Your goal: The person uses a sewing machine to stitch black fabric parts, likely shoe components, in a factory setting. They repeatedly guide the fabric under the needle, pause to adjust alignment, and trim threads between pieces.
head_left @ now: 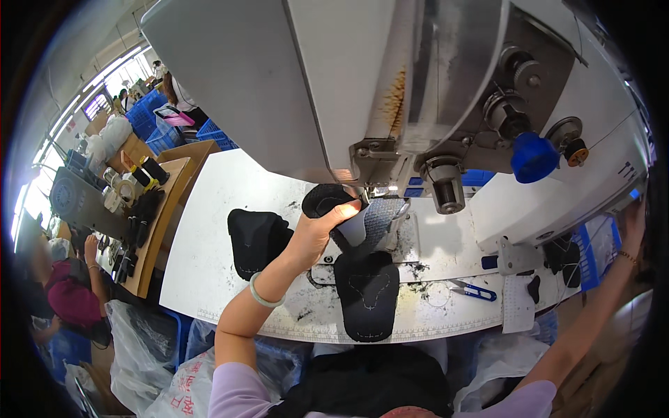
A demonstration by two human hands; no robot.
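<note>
My left hand (pixel 322 231), with a pale bangle on its wrist, pinches a black padded fabric piece (pixel 326 200) under the head of a white sewing machine (pixel 244 76). The thumb lies on top, close to the needle area; the other fingers are mostly hidden. Right beside it is a grey piece with a mesh-like surface (pixel 382 221). Closer to me lies a black fabric piece with a white stitched outline (pixel 368 296), and to the left a stack of similar black pieces (pixel 256 240). My right hand (pixel 633 221) reaches to the machine's far right end, its fingers not clear.
Blue-handled thread snips (pixel 475 290) lie on the white table (pixel 202 230), among dark lint. A white perforated strip (pixel 518 304) hangs at the front right edge. At left are a wooden bench (pixel 164 226) with thread spools and another person (pixel 73 292). Plastic bags hang below.
</note>
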